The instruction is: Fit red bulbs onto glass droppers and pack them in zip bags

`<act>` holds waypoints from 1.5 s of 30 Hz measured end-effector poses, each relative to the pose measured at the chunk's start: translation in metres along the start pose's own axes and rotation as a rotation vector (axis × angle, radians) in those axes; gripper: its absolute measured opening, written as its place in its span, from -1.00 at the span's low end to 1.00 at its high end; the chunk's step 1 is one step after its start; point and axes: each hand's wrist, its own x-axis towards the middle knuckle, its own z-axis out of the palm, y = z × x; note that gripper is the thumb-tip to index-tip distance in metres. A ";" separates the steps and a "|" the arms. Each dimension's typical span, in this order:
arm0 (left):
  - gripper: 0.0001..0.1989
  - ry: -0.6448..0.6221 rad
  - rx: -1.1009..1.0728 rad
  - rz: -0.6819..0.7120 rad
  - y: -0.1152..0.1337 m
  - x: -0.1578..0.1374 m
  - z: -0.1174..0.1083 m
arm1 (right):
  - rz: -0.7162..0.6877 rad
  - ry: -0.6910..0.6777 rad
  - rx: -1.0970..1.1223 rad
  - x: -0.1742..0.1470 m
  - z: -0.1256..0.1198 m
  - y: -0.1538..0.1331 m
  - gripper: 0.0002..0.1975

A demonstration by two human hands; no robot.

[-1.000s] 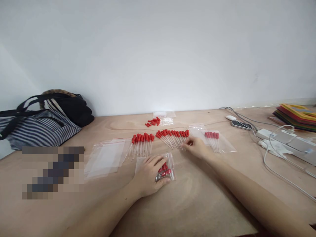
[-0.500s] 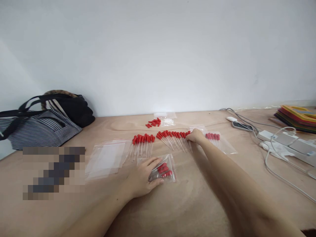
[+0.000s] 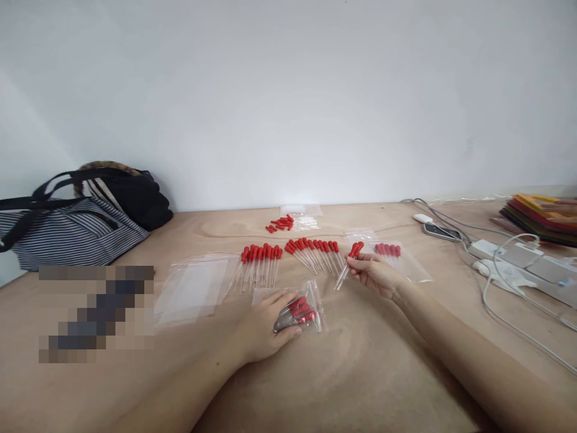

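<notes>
Two or so red-bulbed glass droppers are pinched by their upper ends in my right hand, tubes slanting down to the left. My left hand rests around a clear zip bag on the table, with several droppers inside, red bulbs toward its opening; the fingers partly cover it. Just beyond lie a fanned row of droppers and, to the left, another group of droppers. A flat zip bag holding several droppers lies right of my right hand.
Flat clear bags overlap at the left. Loose red bulbs and glass tubes lie at the back. On the right are a phone-like device, a power strip, cables and stacked coloured frames. A striped bag sits far left.
My right hand has lifted the droppers from the right end of the fanned row and drawn back slightly toward me. My left hand stays on the bag, which has shifted slightly.
</notes>
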 end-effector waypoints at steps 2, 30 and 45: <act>-0.45 0.010 -0.006 0.001 0.000 0.000 0.000 | -0.009 0.001 0.053 -0.007 0.009 0.009 -0.76; -0.69 -0.035 -0.126 0.111 0.006 -0.001 -0.004 | -0.026 0.118 0.292 -0.019 0.041 0.026 -0.67; -0.66 -0.121 -0.115 0.147 -0.002 0.002 0.002 | 0.067 0.100 0.284 -0.019 0.039 0.025 -0.79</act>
